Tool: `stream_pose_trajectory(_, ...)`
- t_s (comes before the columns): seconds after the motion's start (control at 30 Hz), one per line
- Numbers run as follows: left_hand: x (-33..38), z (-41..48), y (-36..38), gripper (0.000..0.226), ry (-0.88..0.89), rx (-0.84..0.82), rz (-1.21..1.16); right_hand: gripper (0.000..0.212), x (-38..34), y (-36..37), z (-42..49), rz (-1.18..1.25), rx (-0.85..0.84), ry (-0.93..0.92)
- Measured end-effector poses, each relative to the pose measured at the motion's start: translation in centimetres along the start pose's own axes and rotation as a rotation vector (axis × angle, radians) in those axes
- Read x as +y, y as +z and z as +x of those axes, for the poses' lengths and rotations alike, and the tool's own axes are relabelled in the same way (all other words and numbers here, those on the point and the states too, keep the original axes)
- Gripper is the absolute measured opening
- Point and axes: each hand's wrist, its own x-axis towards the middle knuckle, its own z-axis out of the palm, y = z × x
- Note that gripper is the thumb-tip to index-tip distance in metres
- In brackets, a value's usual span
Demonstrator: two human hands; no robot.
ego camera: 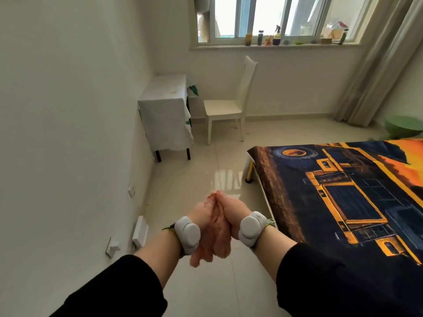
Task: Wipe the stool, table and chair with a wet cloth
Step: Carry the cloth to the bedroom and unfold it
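Observation:
A pink-orange cloth (211, 245) is pressed between my two hands at the lower centre, its end hanging down below my wrists. My left hand (202, 212) and my right hand (233, 210) are clasped together around it, palms facing each other. Far ahead, a small table (164, 97) draped in a white cover stands against the left wall. A cream high-backed chair (225, 106) stands beside it under the window. A green round stool (404, 126) shows at the right edge, beyond the bed.
A bed (343, 197) with a dark blue and yellow truck-print cover fills the right side. Glossy tiled floor (206, 170) runs between the bed and the left wall. Sockets and a white box sit low on that wall. Bottles line the windowsill; curtains hang at right.

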Motion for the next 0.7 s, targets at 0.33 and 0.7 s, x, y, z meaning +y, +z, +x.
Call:
stream_pose_trajectory(0.33, 5.1, 25.2, -10.6, 0.039, 0.004, -0.222, -0.002, 0.034, -7.8, -3.6, 22.8, -0.114, 0.097, 0.117)
stream_pose_trajectory(0.7, 17.1, 46.8, -15.5, 0.023, 0.076, -0.076, -0.134, 0.025, -12.4, -14.6, 41.3, -0.105, 0.331, 0.199)
